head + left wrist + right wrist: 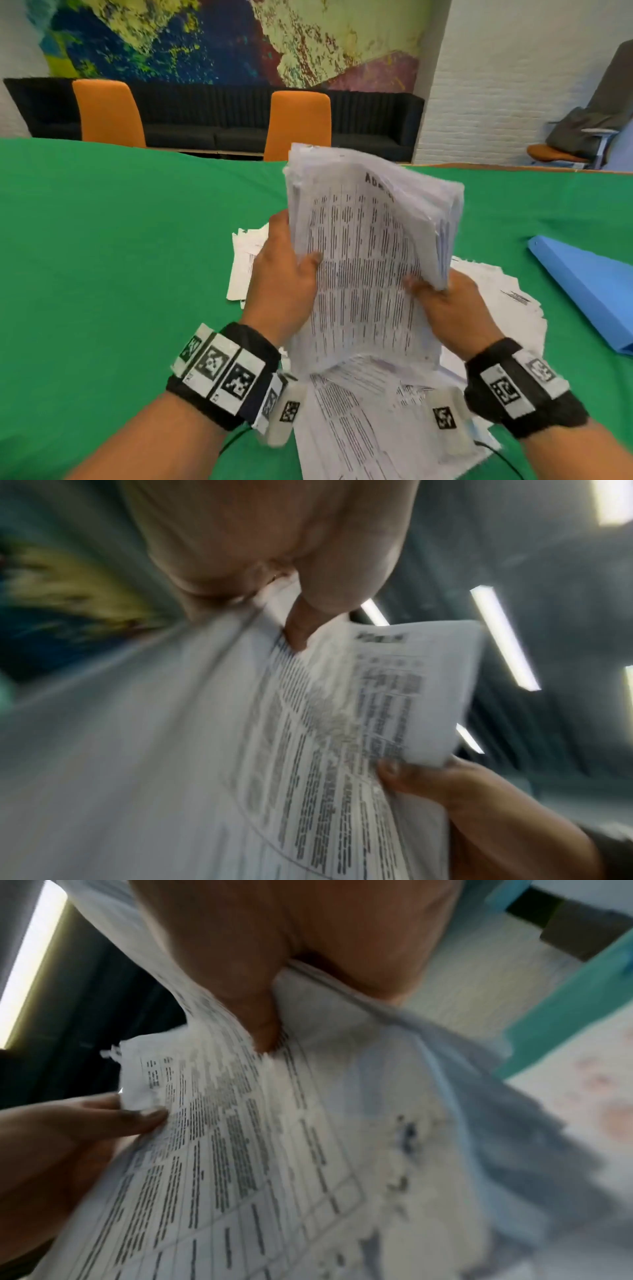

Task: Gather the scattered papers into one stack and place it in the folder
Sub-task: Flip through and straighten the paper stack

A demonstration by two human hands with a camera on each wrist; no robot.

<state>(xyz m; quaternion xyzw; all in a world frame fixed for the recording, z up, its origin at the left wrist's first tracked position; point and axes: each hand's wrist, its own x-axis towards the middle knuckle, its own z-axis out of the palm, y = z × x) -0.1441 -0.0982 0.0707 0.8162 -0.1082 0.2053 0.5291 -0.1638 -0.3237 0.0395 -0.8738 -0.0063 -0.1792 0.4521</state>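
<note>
A thick stack of printed papers [366, 246] stands nearly upright above the green table [120, 240], its lower edge among loose sheets. My left hand [284, 270] grips the stack's left edge, thumb across the front page. My right hand [442, 301] grips the right edge, thumb on the front. In the left wrist view my thumb [301, 631] presses the stack of papers [308, 750]. The right wrist view has my thumb [260, 1020] pinching the papers [257, 1150]. A closed blue folder [585, 287] lies flat at the right.
Loose printed sheets [363, 421] lie spread under and around my hands, some [245, 260] to the left and others [507, 308] to the right. Two orange chairs [106, 113] stand behind the table's far edge, in front of a dark sofa [222, 120].
</note>
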